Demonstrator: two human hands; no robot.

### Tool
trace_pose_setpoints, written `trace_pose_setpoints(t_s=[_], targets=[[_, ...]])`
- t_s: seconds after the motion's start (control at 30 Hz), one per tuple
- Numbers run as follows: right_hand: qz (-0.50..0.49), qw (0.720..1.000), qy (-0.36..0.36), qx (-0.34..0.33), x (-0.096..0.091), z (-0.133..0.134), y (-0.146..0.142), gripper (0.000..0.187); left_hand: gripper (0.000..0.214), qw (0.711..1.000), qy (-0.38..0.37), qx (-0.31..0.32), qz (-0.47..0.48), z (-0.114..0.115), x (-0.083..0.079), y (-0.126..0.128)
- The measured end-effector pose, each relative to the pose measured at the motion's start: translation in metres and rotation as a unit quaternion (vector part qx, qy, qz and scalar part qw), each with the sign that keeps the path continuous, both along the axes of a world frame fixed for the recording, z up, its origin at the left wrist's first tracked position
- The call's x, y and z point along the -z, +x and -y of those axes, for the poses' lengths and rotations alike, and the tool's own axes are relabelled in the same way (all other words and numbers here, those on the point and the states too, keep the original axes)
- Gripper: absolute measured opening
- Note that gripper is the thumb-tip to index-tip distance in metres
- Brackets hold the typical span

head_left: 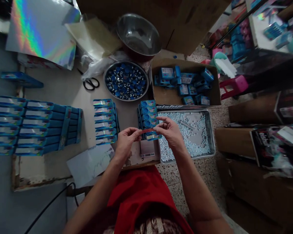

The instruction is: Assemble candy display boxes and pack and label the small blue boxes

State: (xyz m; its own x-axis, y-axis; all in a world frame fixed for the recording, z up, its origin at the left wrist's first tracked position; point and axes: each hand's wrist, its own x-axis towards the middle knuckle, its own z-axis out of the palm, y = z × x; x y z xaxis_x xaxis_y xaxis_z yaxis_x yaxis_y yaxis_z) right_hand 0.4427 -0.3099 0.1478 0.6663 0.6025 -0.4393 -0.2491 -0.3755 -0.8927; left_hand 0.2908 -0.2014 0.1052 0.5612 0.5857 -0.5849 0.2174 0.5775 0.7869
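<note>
My left hand and my right hand each pinch one end of a thin red strip stretched between them, just above the front edge of the low table. Right behind the strip lies a short stack of small blue containers. A metal tray of tiny white pellets sits under my right hand. A round metal dish full of blue and silver caps stands farther back.
Rows of blue packaged cards cover the table's left; a smaller stack lies beside my left hand. Scissors, a steel bowl, holographic sheet at the back. Cardboard box of blue packs, more boxes at the right.
</note>
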Motion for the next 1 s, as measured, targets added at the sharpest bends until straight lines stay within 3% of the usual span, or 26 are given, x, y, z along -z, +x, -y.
trace_pose_setpoints(t_s=[0.2, 0.43, 0.83, 1.0], targets=[[0.164, 0.981, -0.075, 0.075, 0.032, -0.004, -0.003, 0.034, 0.026, 0.994, 0.088, 0.029, -0.064, -0.019, 0.004, 0.02], [0.203, 0.968, -0.136, 0.063, 0.054, -0.013, 0.006, 0.031, 0.021, 0.991, 0.115, 0.033, -0.066, -0.027, 0.022, 0.037], [0.228, 0.96, -0.164, 0.021, 0.056, -0.017, 0.01, 0.024, 0.02, 0.992, 0.092, 0.022, -0.078, -0.025, 0.032, 0.039], [0.307, 0.922, -0.235, 0.009, 0.05, -0.014, 0.019, 0.04, 0.032, 0.997, -0.035, -0.039, -0.062, -0.013, 0.056, 0.046]])
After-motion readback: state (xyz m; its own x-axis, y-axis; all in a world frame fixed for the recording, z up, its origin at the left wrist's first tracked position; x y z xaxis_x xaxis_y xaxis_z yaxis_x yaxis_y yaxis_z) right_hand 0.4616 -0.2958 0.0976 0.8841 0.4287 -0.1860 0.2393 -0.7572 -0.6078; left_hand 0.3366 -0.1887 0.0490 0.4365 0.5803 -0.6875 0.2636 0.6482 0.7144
